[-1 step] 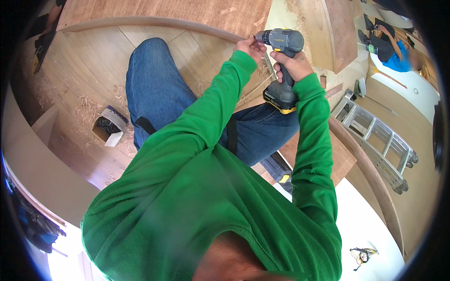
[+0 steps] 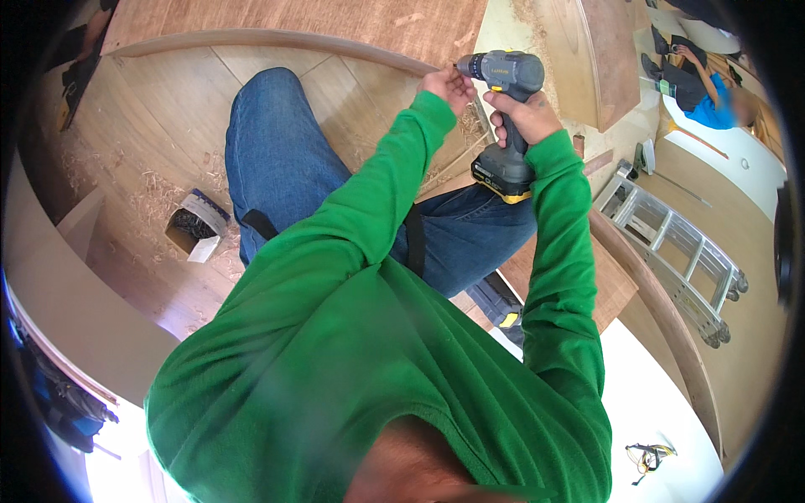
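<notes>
- Right hand [image 2: 528, 119]: closed around the grey-and-black cordless drill [image 2: 514, 72], beside the curved-edged brown wooden panel [image 2: 293, 18]; a loose wrist could let the tool wander.
- Left hand [image 2: 449, 89]: fingers curled beside the ridged dark chuck [image 2: 475, 66], any hold indistinguishable; premature spin could nip them.

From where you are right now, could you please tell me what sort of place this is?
Probably a woodworking shop, or a room being fitted out: scattered wood shavings, a metal ladder to the right, and a cordless drill in the right hand suggest it.
</notes>
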A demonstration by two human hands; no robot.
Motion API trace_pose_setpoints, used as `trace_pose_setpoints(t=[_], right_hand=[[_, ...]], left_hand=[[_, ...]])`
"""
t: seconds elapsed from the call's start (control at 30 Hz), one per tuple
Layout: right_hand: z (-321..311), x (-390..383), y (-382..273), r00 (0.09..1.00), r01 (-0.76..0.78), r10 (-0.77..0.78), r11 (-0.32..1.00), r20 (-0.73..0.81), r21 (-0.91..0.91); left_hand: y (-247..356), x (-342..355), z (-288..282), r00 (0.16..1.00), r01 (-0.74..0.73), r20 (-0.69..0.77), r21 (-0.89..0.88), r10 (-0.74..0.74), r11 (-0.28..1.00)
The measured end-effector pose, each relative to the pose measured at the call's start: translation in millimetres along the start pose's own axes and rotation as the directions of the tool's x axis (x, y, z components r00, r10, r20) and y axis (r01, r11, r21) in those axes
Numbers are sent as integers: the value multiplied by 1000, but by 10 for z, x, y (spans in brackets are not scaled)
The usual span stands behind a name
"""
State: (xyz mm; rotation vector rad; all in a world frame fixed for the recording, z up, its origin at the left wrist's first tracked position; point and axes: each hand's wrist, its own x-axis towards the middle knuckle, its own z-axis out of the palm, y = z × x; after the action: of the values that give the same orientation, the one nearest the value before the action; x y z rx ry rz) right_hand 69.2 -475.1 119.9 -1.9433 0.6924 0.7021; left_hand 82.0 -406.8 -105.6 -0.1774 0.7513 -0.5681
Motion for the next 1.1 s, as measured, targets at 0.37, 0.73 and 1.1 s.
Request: trace_pose_setpoints(t=[0.37, 0.73, 1.1], right_hand=[[-204, 198, -224, 990, -43, 64, 985, 122, -165], [-241, 310, -237, 990, -59, 93, 958, 107, -281], [-259, 367, -313, 991, -43, 86, 932, 105, -360]], left_hand=[[545, -230, 185, 825, -264, -119, 782, 552, 565], [512, -159, 293, 814, -197, -298, 667, 499, 719], [496, -260, 108, 776, -241, -102, 864, 623, 443]])
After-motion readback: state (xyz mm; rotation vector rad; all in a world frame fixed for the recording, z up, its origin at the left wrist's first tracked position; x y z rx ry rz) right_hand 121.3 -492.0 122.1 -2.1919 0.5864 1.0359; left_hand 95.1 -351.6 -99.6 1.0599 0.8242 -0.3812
